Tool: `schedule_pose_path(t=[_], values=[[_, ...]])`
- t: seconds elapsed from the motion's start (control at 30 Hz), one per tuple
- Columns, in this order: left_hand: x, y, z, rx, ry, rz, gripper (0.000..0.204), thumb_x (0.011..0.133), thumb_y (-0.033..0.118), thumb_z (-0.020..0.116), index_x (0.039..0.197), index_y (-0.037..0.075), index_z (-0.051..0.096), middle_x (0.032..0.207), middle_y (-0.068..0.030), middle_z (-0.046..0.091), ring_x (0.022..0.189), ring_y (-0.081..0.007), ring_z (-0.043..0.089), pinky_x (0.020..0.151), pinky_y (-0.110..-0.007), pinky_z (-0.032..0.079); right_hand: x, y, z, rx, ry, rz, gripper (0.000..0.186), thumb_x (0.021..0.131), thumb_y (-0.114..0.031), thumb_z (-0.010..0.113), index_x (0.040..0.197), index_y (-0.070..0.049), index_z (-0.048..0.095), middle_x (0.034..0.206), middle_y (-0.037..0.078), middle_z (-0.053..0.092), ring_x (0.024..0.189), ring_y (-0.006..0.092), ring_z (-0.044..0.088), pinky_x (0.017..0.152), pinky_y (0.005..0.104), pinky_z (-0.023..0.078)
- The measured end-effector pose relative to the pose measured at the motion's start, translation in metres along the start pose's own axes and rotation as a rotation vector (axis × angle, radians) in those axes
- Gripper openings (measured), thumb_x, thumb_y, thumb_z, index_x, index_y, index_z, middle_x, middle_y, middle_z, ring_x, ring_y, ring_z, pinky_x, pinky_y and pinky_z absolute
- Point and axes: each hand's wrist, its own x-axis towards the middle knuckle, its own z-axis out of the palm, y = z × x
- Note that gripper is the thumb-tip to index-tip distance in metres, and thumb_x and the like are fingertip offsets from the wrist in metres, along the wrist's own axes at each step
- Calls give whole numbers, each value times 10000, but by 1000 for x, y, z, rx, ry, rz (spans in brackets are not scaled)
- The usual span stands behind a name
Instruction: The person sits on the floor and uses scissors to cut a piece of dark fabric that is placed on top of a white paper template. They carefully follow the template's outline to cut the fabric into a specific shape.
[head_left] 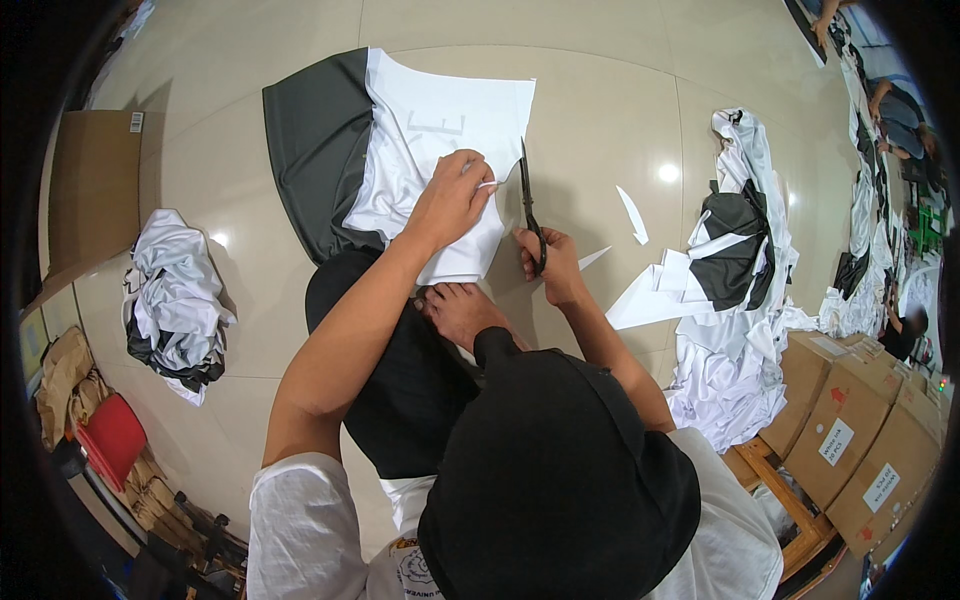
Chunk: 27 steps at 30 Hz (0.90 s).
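My left hand (pixel 450 205) is on a white fabric piece (pixel 430 100), fingers pinched at its right edge near a thin folded strip. A dark grey panel (pixel 315 150) adjoins the white piece on the left; a faint printed mark shows on the white. My right hand (pixel 550 260) holds black scissors (pixel 530 205), blades pointing forward along the white piece's right edge. A bare foot (pixel 465 315) of mine lies just below the fabric, beside black-clothed legs. Thin white offcuts (pixel 630 215) lie to the right of the scissors.
A heap of white and black fabric (pixel 740 240) lies at the right, near cardboard boxes (pixel 830 400). A white fabric bundle (pixel 175 280), cardboard panel (pixel 95 180) and red seat (pixel 105 440) are at the left. Several co-workers (pixel 895 120) work among fabric along the right edge.
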Motion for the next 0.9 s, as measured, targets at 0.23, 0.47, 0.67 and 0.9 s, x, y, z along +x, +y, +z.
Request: schedule_pose_path(t=[0.23, 0.47, 0.67, 0.9], values=[[-1, -2, 1, 11, -6, -9, 196, 1022, 170, 680, 1157, 30, 648, 1366, -211, 595, 1293, -429, 553, 1086, -480, 470, 0, 2, 1, -6, -8, -23, 311, 891, -296, 829, 823, -58, 641, 634, 5, 583, 517, 112, 531, 467, 291, 405], [-1, -4, 2, 20, -8, -6, 195, 1025, 163, 679, 1163, 29, 645, 1383, -223, 590, 1303, -439, 547, 1100, -486, 462, 1, 6, -1, -1, -5, -23, 290, 889, -264, 829, 818, -54, 642, 633, 10, 592, 507, 112, 537, 458, 292, 412], [0, 0, 0, 31, -11, -7, 185, 1030, 161, 671, 1158, 29, 647, 1378, -221, 590, 1306, -436, 546, 1103, -487, 460, 3, 11, -3, -8, -9, -35, 296, 894, -269, 834, 822, -52, 646, 631, 11, 594, 501, 108, 541, 448, 286, 421], [-1, -2, 2, 36, -8, -10, 179, 1030, 154, 668, 1159, 31, 647, 1369, -207, 590, 1302, -430, 545, 1102, -487, 460, 3, 16, -5, -17, -9, -31, 278, 896, -245, 831, 825, -46, 650, 630, 12, 595, 506, 108, 548, 453, 286, 430]])
